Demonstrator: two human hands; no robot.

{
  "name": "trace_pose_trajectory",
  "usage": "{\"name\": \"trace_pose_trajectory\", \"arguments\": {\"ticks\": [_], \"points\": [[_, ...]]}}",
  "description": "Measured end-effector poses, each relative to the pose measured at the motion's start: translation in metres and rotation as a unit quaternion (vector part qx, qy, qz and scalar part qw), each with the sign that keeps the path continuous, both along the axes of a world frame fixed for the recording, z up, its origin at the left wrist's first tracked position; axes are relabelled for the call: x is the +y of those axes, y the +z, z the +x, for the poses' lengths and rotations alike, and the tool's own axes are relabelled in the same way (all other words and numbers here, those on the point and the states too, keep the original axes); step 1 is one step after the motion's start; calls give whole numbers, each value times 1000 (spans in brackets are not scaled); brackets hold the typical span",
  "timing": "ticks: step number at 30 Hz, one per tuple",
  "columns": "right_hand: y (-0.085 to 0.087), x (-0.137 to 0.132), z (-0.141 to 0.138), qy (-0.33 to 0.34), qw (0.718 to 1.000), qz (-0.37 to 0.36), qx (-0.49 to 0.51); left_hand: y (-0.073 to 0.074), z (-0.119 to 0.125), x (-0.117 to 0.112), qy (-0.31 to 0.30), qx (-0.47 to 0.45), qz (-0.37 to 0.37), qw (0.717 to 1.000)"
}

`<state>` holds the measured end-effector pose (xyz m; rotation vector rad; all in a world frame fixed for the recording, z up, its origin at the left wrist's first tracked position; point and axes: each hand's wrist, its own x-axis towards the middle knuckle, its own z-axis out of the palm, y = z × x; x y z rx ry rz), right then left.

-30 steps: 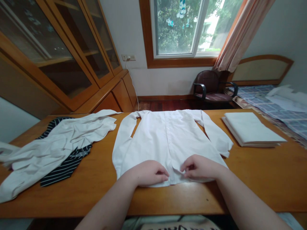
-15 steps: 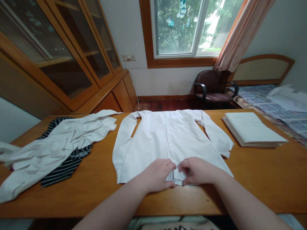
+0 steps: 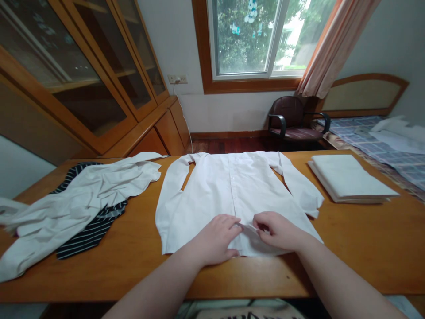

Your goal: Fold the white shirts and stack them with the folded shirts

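Note:
A white long-sleeved shirt [image 3: 232,190] lies flat, front up, across the middle of the wooden table [image 3: 365,239], its hem at the near edge. My left hand [image 3: 215,239] rests on the lower front of the shirt, fingers curled and pinching the button placket. My right hand [image 3: 277,230] sits just right of it, fingers pinched on the same strip of cloth near the hem. Both hands meet at the shirt's centre line.
A crumpled white garment [image 3: 76,199] lies over a dark striped one [image 3: 89,226] at the table's left. A folded white stack [image 3: 348,179] sits at the right. Beyond stand a glass-door cabinet [image 3: 83,75], a chair [image 3: 292,122], a bed [image 3: 388,141] and a window.
Both hands have moved a little up the shirt front from the hem and drawn together at the placket. The shirt's hem lies flatter now.

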<state>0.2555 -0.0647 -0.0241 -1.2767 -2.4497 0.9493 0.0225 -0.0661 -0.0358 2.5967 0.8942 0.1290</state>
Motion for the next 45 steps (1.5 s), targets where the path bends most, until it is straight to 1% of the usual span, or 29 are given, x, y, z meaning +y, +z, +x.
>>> {"name": "trace_pose_trajectory", "arguments": {"ticks": [3, 5, 7, 11, 13, 17, 22, 26, 29, 32, 35, 38, 41, 45], "points": [[1, 1, 2, -1, 1000, 10, 30, -1, 1, -3, -30, 18, -14, 999], [0, 1, 2, 2, 999, 10, 48, 0, 2, -4, -32, 21, -11, 999], [-1, 0, 2, 0, 998, 5, 63, 3, 3, -5, -11, 20, -3, 1000], [0, 0, 3, -3, 996, -1, 87, 6, 6, -6, 64, 39, 16, 997], [1, 0, 4, 6, 995, 0, 97, 5, 7, -6, 65, 51, 23, 996], [1, 1, 5, 17, 994, 4, 103, 0, 9, -9, 27, 49, 25, 998], [0, 2, 4, 31, 995, 12, 96, -3, 12, -11, 11, 55, 45, 997], [1, 1, 2, 36, 993, -4, 114, -3, 12, -12, -8, 73, 76, 994], [2, 1, 0, 41, 990, -23, 133, -4, 11, -12, -16, 52, 99, 994], [3, 0, 0, 40, 989, -38, 135, -7, 10, -11, -50, 33, 112, 992], [1, 0, -1, 38, 990, -46, 125, -11, 9, -10, -81, 29, 108, 990], [-3, 0, -1, 46, 991, -37, 122, -12, 8, -10, -106, 14, 102, 989], [-8, -1, -3, 64, 990, -30, 120, -9, 6, -11, -137, 0, 93, 986], [-10, -1, -5, 81, 991, -44, 99, -4, 4, -12, -148, 1, 66, 987]]}}
